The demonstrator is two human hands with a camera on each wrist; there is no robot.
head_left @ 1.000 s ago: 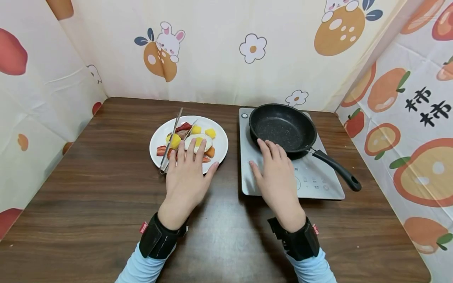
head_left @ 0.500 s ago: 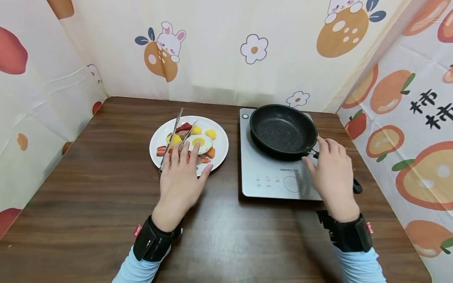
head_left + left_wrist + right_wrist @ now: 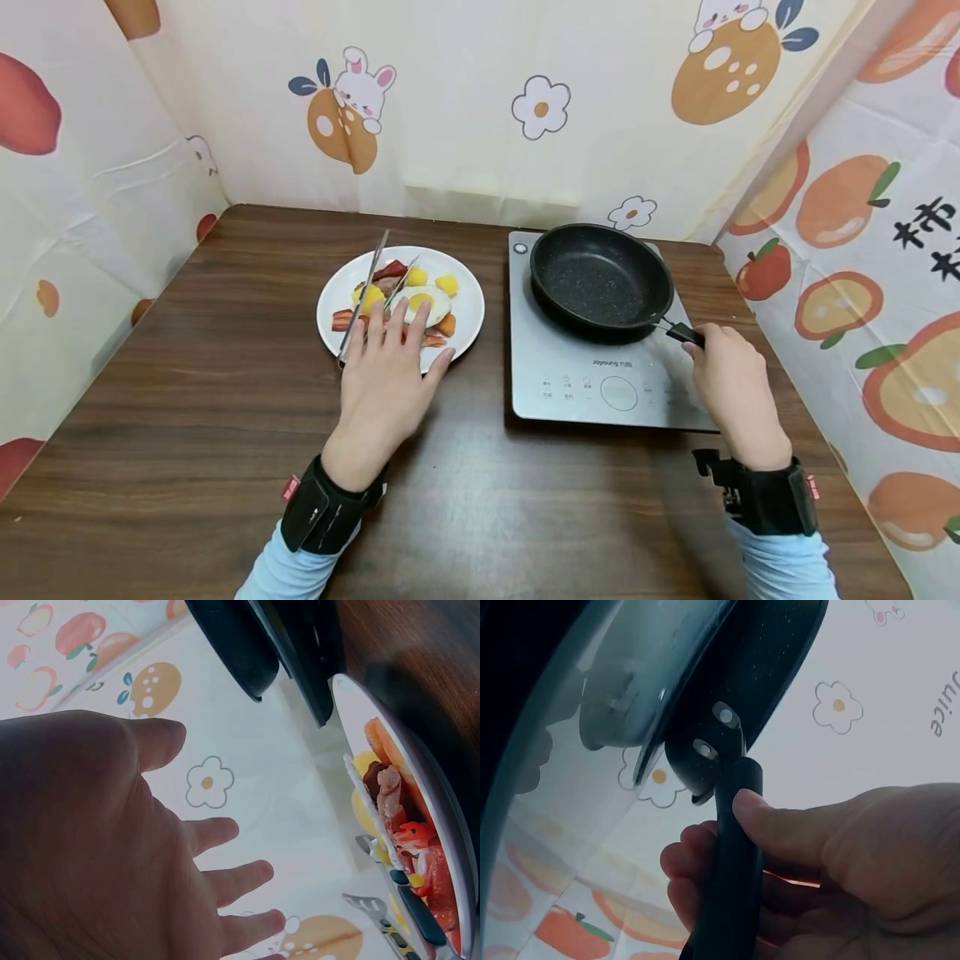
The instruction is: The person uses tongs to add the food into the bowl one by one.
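Frying pan (image 3: 600, 279): black, speckled inside, nothing in it; right of centre in the head view, seated on the induction cooktop (image 3: 592, 379). Its black handle (image 3: 684, 334) runs toward the lower right of the frame.

Right hand (image 3: 731, 387): fingers curled round the pan handle, thumb laid along the top of it, as the right wrist view shows (image 3: 817, 862). Black wrist strap and light blue sleeve behind it.

Left hand (image 3: 386, 379): lower centre-left of the head view, fingers straight and slightly spread, gripping nothing. Fingertips reach over the near edge of the white plate (image 3: 468, 321); whether they touch the food cannot be told. The left wrist view shows the same hand (image 3: 105, 847) open and held just beside the plate.

White plate: left of the cooktop, near it but apart. Contents: a fried egg (image 3: 423, 304), yellow pieces (image 3: 446, 283), an orange piece (image 3: 447, 323), red and brown strips (image 3: 388, 270).

Metal tongs (image 3: 367, 292): lying across the left half of the plate, tips pointing to the upper part of the frame, near ends past the plate's rim beside the left fingers.

Wooden table (image 3: 187, 417): dark brown, bearing everything above.

Surround: cream sheets printed with oranges, rabbits and flowers (image 3: 540, 107) on three sides.
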